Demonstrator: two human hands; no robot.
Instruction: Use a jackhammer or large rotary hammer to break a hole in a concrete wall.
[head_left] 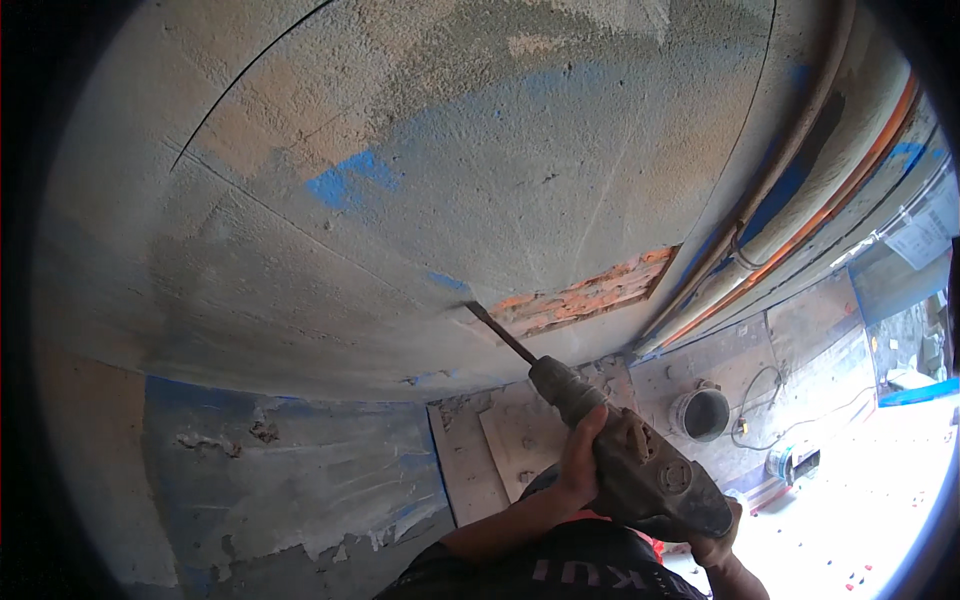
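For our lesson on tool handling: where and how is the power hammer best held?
Come to the power hammer from its rear, probably with the left hand towards the front of the body and the right hand at the back end. The long body slants, its chisel reaching the wall, so two spaced holds should steady it and stay clear of the chisel.

Strong light comes from the lower right, where the view is washed out to white. Near this glare, the power tool [640, 460] looks dark. The wall [560, 190] receives softer light and becomes dim toward the left. Lines bend near the rim; the corners are black.
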